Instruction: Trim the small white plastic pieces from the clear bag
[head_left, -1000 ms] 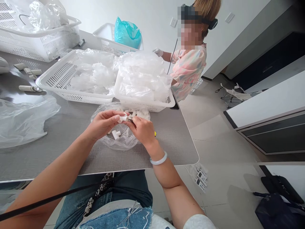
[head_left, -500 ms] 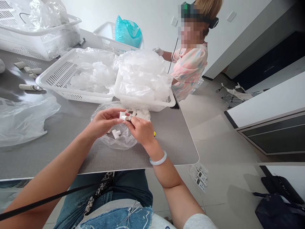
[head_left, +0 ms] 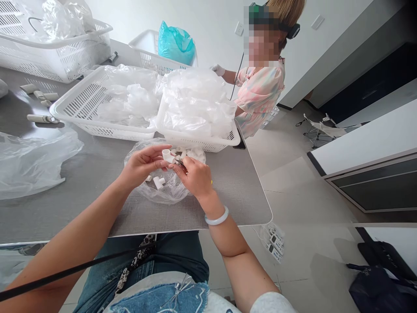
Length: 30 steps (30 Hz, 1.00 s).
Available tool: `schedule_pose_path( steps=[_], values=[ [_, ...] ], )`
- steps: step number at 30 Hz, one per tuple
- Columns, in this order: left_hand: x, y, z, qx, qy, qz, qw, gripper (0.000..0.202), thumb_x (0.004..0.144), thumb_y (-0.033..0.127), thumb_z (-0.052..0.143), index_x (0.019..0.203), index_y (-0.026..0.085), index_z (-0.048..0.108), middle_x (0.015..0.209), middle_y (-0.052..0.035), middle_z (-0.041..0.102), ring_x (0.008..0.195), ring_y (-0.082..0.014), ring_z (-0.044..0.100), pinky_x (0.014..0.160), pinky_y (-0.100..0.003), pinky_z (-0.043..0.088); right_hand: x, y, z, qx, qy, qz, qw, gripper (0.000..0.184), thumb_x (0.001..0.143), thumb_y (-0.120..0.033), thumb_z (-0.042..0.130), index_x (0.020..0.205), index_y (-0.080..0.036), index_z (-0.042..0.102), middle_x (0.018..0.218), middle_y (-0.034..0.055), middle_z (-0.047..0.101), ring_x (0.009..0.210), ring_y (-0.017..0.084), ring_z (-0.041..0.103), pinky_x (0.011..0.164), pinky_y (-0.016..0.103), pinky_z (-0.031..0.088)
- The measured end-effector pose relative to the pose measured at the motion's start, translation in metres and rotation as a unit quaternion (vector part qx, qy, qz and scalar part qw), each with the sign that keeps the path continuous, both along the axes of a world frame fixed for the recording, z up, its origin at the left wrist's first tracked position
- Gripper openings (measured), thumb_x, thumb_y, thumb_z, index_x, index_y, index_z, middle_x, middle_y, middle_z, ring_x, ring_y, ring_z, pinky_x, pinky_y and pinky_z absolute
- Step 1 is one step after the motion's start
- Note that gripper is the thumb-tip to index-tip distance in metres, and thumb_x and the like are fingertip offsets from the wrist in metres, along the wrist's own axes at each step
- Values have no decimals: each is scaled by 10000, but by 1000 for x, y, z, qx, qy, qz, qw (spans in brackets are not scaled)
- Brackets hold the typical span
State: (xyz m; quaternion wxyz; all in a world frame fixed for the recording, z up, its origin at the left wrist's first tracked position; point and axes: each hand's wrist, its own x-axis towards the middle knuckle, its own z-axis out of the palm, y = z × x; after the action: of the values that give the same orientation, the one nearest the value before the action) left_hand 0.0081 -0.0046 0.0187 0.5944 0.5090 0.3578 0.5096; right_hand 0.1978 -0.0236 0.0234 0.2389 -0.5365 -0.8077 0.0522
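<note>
Pinching a white pipe tee (head_left: 167,156) in left grip (head_left: 141,168), just above a spread clear plastic bag (head_left: 171,196); holding a thin metal tool (head_left: 180,162) at its end in right grip (head_left: 197,177). Have, from the tee, bare counter (head_left: 236,191) at 4 and 8 o'clock, bounded by a straight edge at 6. Meet bag-filled baskets (head_left: 216,144) at 1 and 10, then tiled floor (head_left: 293,191) beyond the rounded corner at 4.

Bright, diffuse light casts soft shadows on the pale floor (head_left: 301,248).
</note>
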Motion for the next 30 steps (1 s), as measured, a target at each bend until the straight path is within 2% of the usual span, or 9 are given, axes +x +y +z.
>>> schedule_pose_path(
  steps=[3,6,11,15,18,21,24,27,30],
  values=[
    [1,-2,4,40,35,-12,999,383,681,394,914,1037,293,815,818,-33,762,689,-219,701,695,-366,599,1,1,-2,11,10,16,1000,654,1028,-664,224,719,-194,559,638,24,589,587,113,520,523,251,223],
    [4,-3,8,52,19,-7,998,353,656,408,925,972,288,825,871,-35,779,691,-208,693,702,-364,601,1,1,-3,24,16,28,999,651,1046,-630,207,705,-194,550,627,19,583,579,110,513,524,252,221],
    [4,-5,9,66,20,10,998,287,690,471,888,869,255,830,912,-49,797,724,-205,691,738,-352,590,1,1,-1,7,14,12,1000,556,1047,-596,310,745,-196,552,675,23,607,616,119,548,530,245,236],
    [3,-7,11,69,60,12,996,296,737,493,845,911,255,837,1016,-71,805,983,-294,717,882,-403,586,2,1,5,-66,34,15,997,397,1049,-486,414,801,-207,546,722,9,626,635,127,567,547,234,277],
    [4,-9,15,80,78,12,994,265,743,461,844,924,268,843,1068,-68,804,1159,-335,671,1009,-438,542,3,2,10,-147,97,35,984,312,1035,-397,464,781,-221,506,673,-28,588,602,118,538,557,225,316],
    [5,-10,17,87,83,19,993,228,735,431,848,902,276,845,1072,-63,804,1207,-355,647,1062,-468,509,5,3,13,-227,192,57,953,340,1012,-368,498,707,-234,428,601,-61,528,559,105,504,559,222,352],
    [5,-9,15,87,78,24,993,212,733,425,847,893,286,845,1054,-65,806,1192,-358,653,1073,-479,496,6,3,15,-305,280,90,906,370,999,-383,515,676,-236,410,562,-76,509,521,90,496,555,218,387],
    [5,-8,12,88,73,25,993,214,737,430,841,910,304,844,1052,-55,807,1188,-351,657,1089,-493,478,6,2,16,-383,361,129,841,389,987,-449,539,683,-228,440,545,-83,514,472,71,485,530,209,403],
    [5,-7,13,101,72,27,992,204,739,433,837,910,323,841,1074,-40,806,1200,-350,649,1095,-509,468,5,2,17,-459,438,149,758,432,935,-537,610,687,-221,451,534,-88,519,428,58,472,478,199,400]
  ],
)
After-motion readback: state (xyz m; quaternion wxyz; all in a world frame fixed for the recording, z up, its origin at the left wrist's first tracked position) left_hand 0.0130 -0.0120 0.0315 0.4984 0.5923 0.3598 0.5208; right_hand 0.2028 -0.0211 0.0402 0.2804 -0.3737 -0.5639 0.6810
